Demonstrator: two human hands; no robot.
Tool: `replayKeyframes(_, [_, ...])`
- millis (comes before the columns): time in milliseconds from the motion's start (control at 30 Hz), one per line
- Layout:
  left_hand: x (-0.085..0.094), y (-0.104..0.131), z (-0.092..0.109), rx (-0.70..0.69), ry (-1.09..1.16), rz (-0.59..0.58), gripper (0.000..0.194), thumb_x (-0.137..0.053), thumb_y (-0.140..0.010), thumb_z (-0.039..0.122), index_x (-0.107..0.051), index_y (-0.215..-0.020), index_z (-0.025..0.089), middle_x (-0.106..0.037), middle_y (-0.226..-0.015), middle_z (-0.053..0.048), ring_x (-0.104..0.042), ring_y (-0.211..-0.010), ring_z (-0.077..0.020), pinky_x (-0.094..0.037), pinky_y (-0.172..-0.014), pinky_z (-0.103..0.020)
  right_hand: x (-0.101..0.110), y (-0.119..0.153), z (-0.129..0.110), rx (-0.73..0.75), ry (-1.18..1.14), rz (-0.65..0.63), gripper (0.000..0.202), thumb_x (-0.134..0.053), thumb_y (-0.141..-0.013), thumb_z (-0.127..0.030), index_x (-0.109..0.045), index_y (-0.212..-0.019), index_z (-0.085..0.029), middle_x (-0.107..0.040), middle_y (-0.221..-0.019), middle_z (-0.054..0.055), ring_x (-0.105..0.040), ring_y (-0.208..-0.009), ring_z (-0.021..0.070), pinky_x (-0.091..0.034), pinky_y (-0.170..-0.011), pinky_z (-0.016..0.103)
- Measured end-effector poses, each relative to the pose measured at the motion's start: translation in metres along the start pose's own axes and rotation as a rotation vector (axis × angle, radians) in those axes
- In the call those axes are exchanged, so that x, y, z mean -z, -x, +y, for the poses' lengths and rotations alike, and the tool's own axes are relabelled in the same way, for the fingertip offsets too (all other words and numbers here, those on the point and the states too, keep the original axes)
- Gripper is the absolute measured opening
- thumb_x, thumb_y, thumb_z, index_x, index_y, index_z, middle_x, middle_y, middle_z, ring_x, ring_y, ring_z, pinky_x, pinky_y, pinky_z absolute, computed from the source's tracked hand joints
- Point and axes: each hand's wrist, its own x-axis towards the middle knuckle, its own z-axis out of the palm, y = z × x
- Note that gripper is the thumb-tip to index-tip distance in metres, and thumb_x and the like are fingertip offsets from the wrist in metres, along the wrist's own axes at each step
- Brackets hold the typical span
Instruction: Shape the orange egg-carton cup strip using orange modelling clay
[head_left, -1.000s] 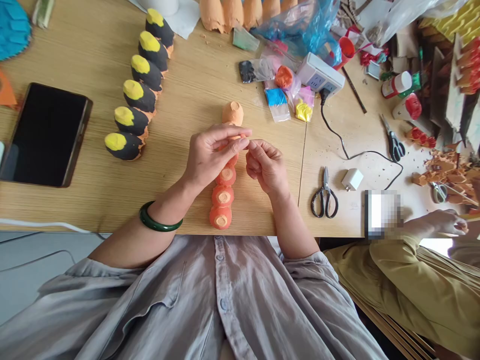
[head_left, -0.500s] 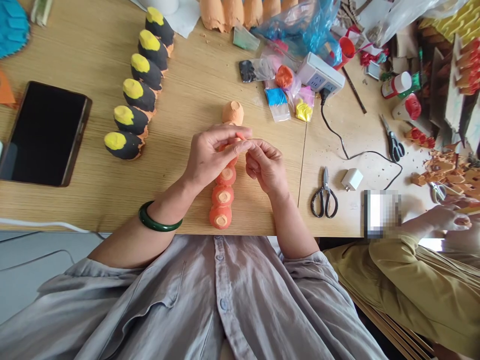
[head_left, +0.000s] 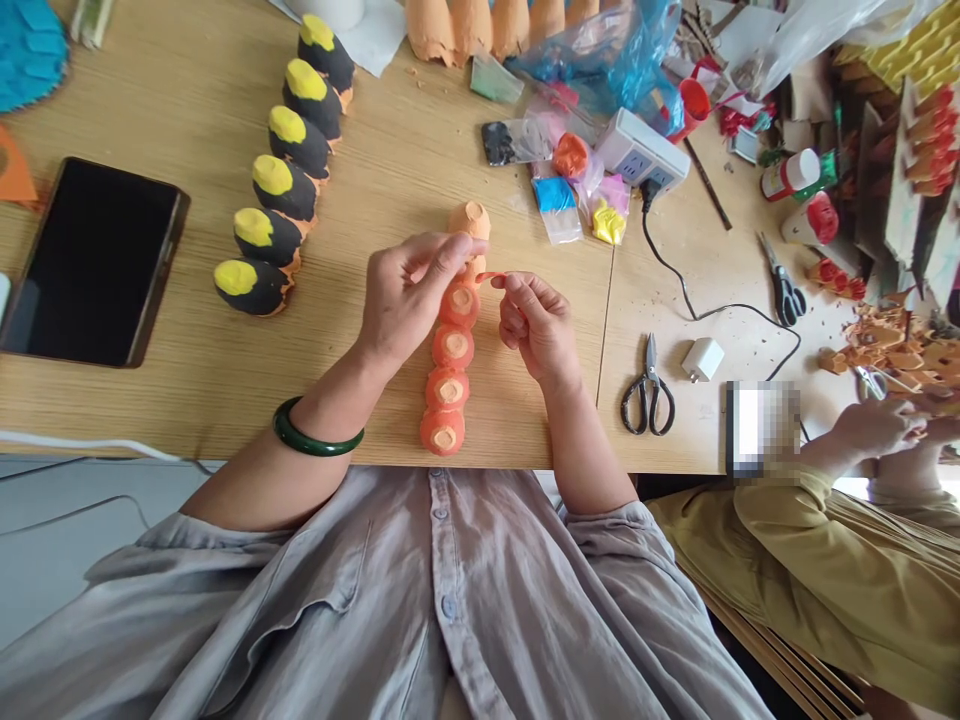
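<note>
A strip of egg carton cups (head_left: 456,345) lies lengthwise in front of me. Several of its nearer cups are covered in orange-red with a bare tan spot on top, while the far end cup (head_left: 470,222) is plain tan. My right hand (head_left: 538,325) pinches a thin orange strip of modelling clay (head_left: 491,275) between thumb and forefinger, just right of the cups. Over the left side of the carton strip is my left hand (head_left: 409,295), thumb and fingers closed together near the far cups. Whatever its fingertips may hold is hidden.
Black cups with yellow tops (head_left: 274,175) stand in a row at left, beside a tablet (head_left: 90,262). Clay bags (head_left: 556,195), a power strip (head_left: 641,148) and scissors (head_left: 649,388) lie right. A co-worker's hand (head_left: 885,428) is at far right.
My hands have moved apart. The left shifted slightly left and away from me, the right slightly right, and the orange clay strip now shows stretched out from the right fingertips.
</note>
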Motion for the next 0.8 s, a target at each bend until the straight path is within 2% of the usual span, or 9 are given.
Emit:
replayKeyframes(100, [0.003,-0.004,-0.003,0.009,0.004,0.030,0.073,-0.070,-0.111,0.093,-0.088,-0.115,0.022,-0.092,-0.117,-0.002,-0.086,-0.117,-0.0290,-0.066,-0.108,-0.056,0.001,-0.001,0.001,-0.001,0.023,0.022,0.038,-0.095,-0.100,-0.057,-0.076,-0.095,-0.025,-0.032,-0.061,-0.012,-0.029,-0.056,0.0107,-0.035,-0.047,0.024])
replayKeyframes(167, [0.002,-0.005,-0.004,0.009,0.037,0.014,0.071,-0.076,-0.107,0.093,-0.090,-0.112,0.024,-0.093,-0.118,-0.004,-0.086,-0.117,-0.0284,-0.068,-0.108,-0.054,0.000,-0.002,0.002,-0.001,0.024,0.024,0.035,-0.091,-0.102,-0.055,-0.076,-0.095,-0.024,-0.032,-0.060,-0.013,-0.028,-0.055,0.0102,-0.034,-0.047,0.023])
replayKeyframes(333, [-0.001,-0.004,0.000,-0.079,-0.036,-0.031,0.059,-0.090,-0.098,0.087,-0.094,-0.112,0.029,-0.094,-0.120,-0.007,-0.087,-0.116,-0.0328,-0.069,-0.110,-0.060,-0.004,-0.003,0.001,-0.036,0.034,0.066,0.052,-0.098,-0.093,-0.069,-0.068,-0.085,-0.027,-0.029,-0.060,-0.013,-0.026,-0.054,0.0105,-0.036,-0.047,0.024])
replayKeyframes(433, [-0.001,-0.005,-0.001,-0.140,-0.135,-0.042,0.045,-0.090,-0.103,0.076,-0.094,-0.110,0.032,-0.094,-0.116,-0.003,-0.087,-0.111,-0.0304,-0.068,-0.109,-0.059,-0.002,-0.004,0.002,-0.037,0.029,0.062,0.051,-0.097,-0.094,-0.067,-0.066,-0.084,-0.027,-0.031,-0.060,-0.012,-0.027,-0.055,0.0107,-0.037,-0.048,0.024])
replayKeyframes(567, [0.002,-0.005,-0.005,-0.189,-0.153,-0.041,0.025,-0.090,-0.107,0.057,-0.096,-0.114,0.033,-0.095,-0.115,-0.003,-0.087,-0.105,-0.0311,-0.069,-0.101,-0.058,0.000,-0.003,0.004,0.000,0.008,0.012,0.042,-0.094,-0.097,-0.060,-0.070,-0.089,-0.026,-0.033,-0.061,-0.013,-0.026,-0.055,0.0104,-0.037,-0.049,0.024])
replayKeyframes(667, [0.004,-0.004,-0.009,-0.220,-0.165,-0.057,0.022,-0.087,-0.109,0.054,-0.097,-0.111,0.034,-0.094,-0.108,-0.003,-0.086,-0.103,-0.0297,-0.068,-0.098,-0.053,0.000,-0.002,0.004,0.025,0.006,-0.011,0.049,-0.098,-0.091,-0.067,-0.071,-0.087,-0.026,-0.035,-0.060,-0.013,-0.024,-0.054,0.0100,-0.035,-0.047,0.024])
replayKeyframes(800, [0.004,-0.003,-0.012,-0.197,-0.187,-0.089,0.020,-0.086,-0.110,0.053,-0.097,-0.110,0.037,-0.091,-0.105,-0.004,-0.082,-0.107,-0.0309,-0.065,-0.105,-0.050,-0.002,-0.001,0.001,0.028,0.050,0.029,0.055,-0.105,-0.081,-0.072,-0.073,-0.085,-0.027,-0.037,-0.060,-0.011,-0.028,-0.056,0.0117,-0.037,-0.046,0.025])
